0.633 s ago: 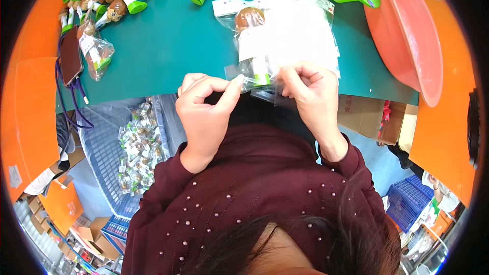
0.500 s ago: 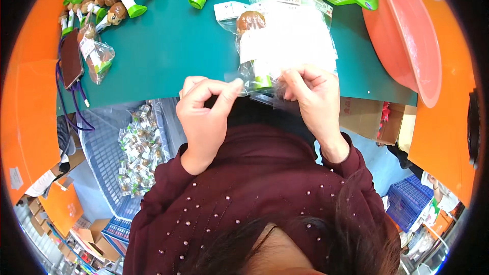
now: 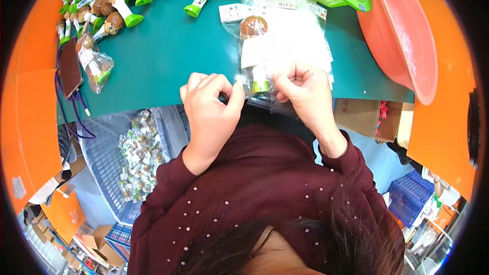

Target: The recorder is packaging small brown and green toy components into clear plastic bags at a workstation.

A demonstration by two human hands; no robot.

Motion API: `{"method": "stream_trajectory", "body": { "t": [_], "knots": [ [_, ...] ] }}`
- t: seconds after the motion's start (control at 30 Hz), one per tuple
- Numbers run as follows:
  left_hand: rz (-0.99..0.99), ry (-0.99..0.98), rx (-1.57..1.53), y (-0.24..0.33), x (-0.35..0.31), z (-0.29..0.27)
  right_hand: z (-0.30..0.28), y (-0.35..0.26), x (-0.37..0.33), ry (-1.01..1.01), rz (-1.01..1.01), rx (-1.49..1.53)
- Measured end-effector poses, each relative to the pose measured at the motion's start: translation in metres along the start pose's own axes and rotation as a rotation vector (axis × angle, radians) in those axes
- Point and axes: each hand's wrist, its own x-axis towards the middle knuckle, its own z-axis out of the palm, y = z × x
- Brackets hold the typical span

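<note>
Clear plastic bag holding a brown-headed, green-based toy (image 3: 254, 56) | near edge of green worktop (image 3: 168, 51) | left hand (image 3: 211, 104), right hand (image 3: 300, 91) fingers pinched shut on bag mouth | risk: uneven pinch slips, seal gapes, toy drops off the edge.

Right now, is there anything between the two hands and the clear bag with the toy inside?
Nothing visible does. The left hand and the right hand both pinch the near end of the clear bag directly, at the edge of the green table.
</note>
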Motion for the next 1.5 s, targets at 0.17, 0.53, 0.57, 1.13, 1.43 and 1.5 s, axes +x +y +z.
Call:
{"method": "stream_trajectory", "body": {
  "t": [0.17,0.53,0.57,1.13,1.43,1.5],
  "knots": [
    [0.058,0.013,0.150,0.008,0.015,0.002,-0.002,-0.001,0.006,-0.001,-0.035,-0.081],
    [0.580,-0.361,0.337,0.010,0.051,0.026,-0.038,-0.015,0.016,0.011,0.138,0.252],
    [0.575,-0.358,0.342,0.012,0.053,0.029,-0.042,-0.015,0.019,-0.012,0.145,0.293],
    [0.573,-0.336,0.306,-0.002,0.070,0.035,-0.051,-0.048,0.044,-0.190,0.276,0.021],
    [0.579,-0.320,0.303,-0.004,0.070,0.032,-0.052,-0.049,0.059,-0.301,0.326,0.048],
    [0.568,-0.323,0.287,-0.002,0.071,0.033,-0.052,-0.044,0.060,-0.300,0.290,0.078]
  ]
}}
